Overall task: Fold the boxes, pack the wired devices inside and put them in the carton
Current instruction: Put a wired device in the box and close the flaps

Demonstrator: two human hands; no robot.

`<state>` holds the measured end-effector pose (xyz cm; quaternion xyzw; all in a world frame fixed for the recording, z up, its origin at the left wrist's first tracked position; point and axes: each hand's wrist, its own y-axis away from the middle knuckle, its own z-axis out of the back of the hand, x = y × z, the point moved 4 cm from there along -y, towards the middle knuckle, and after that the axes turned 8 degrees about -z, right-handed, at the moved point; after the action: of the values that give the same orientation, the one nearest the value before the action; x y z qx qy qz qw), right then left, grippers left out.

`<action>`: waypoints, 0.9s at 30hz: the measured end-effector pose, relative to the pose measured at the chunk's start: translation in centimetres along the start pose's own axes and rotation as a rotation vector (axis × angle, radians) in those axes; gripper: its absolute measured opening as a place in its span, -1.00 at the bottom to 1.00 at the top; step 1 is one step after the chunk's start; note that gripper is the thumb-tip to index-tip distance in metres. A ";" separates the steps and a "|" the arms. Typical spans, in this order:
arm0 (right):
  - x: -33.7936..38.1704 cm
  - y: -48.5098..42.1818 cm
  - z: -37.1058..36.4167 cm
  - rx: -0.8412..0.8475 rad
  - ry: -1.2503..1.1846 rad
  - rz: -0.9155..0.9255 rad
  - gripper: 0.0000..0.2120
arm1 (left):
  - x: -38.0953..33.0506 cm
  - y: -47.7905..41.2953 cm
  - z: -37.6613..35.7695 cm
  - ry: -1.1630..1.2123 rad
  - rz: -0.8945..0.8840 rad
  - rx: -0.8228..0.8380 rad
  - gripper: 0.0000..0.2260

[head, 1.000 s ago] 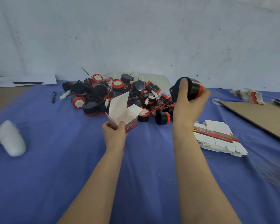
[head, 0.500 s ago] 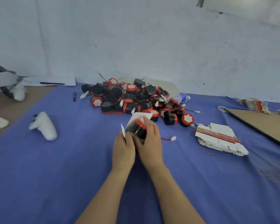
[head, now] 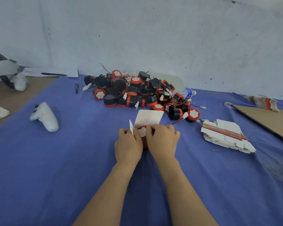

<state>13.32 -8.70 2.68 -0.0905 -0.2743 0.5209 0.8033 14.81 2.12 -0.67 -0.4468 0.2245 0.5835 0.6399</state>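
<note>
A small white box (head: 149, 118) with red trim stands on the blue cloth, its lid flap up and a side flap sticking out left. Inside it sits a black wired device (head: 142, 130) with a red-and-white face. My left hand (head: 128, 145) grips the box's left side. My right hand (head: 162, 141) has its fingers curled over the device and the box's right side. A pile of the same black and red wired devices (head: 137, 93) lies behind. A stack of flat unfolded boxes (head: 225, 136) lies to the right.
A white game controller (head: 45, 116) lies at the left. A pen (head: 76, 88), a paper sheet (head: 51, 72) and a water bottle (head: 187, 93) sit near the back. Flat brown cardboard (head: 266, 119) covers the right edge, with more flat boxes (head: 261, 101) behind it.
My right hand brought a device down from above the pile into the box held by my left hand. The device now sits deeper, and both hands rest lower on the cloth.
</note>
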 end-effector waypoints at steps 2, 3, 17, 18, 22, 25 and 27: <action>0.3 -0.3 -0.1 0.040 0.021 -0.008 -0.73 | -0.1 0.2 0.1 0.050 -0.012 -0.002 -0.70; 0.5 -0.4 -0.2 0.071 0.020 -0.013 -0.77 | -0.1 0.1 0.1 0.050 -0.015 0.000 -0.70; -0.3 -0.7 -0.6 0.175 -0.034 -0.005 -0.73 | 0.3 -0.3 -0.5 0.106 -0.039 0.087 -0.73; -0.6 -0.6 -0.6 0.136 -0.144 -0.030 -0.76 | 0.3 -0.2 -0.5 0.099 -0.034 0.086 -0.73; -3.6 -1.4 1.6 -0.164 -0.744 -0.300 -0.77 | 0.3 -0.3 -0.4 0.052 -0.033 0.081 -0.72; -5.8 -2.7 2.5 -0.184 -0.883 -0.466 -0.45 | 0.1 -0.2 -0.3 -0.056 -0.039 0.076 -0.67; -6.4 -3.5 2.4 -0.110 -0.873 -0.519 -0.40 | -0.1 -0.1 -0.3 -0.072 -0.054 0.064 -0.68</action>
<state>12.83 -16.24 4.01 0.1643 -0.6247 0.2780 0.7109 14.97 1.83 -0.68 -0.4108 0.2079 0.5739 0.6772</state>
